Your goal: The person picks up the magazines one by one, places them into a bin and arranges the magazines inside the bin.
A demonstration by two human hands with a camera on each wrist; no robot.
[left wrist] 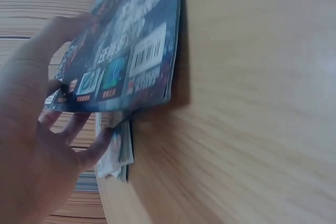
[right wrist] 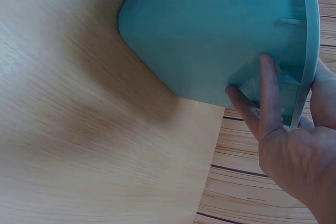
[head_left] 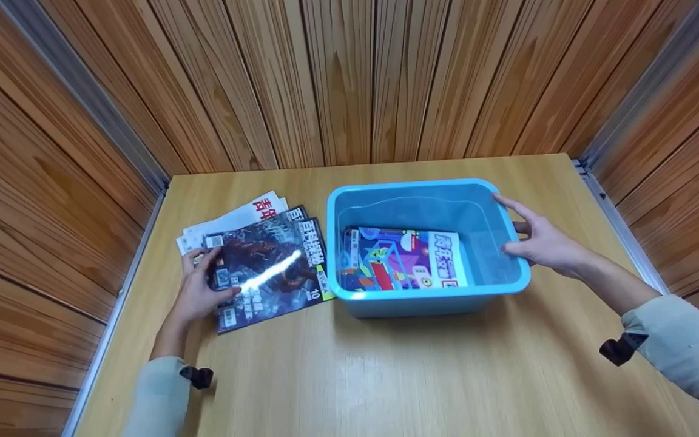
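A blue plastic bin (head_left: 410,303) stands on the wooden table (head_left: 386,376), right of centre. A colourful magazine (head_left: 404,258) lies flat inside it. My right hand (head_left: 537,243) grips the bin's right rim; in the right wrist view its fingers (right wrist: 265,98) press the bin's (right wrist: 210,30) outer wall under the rim. Left of the bin lies a fanned stack of magazines (head_left: 246,215) with a dark magazine (head_left: 270,267) on top. My left hand (head_left: 198,291) pinches that dark magazine's (left wrist: 131,40) near-left edge, thumb on top and fingers (left wrist: 94,148) beneath, lifting it off the lower magazines (left wrist: 118,153).
Wood-panelled walls (head_left: 349,79) close in the table at the back and on both sides. Bare tabletop stretches in front of the bin and the stack. A small black camera mount (head_left: 619,349) sits on each sleeve.
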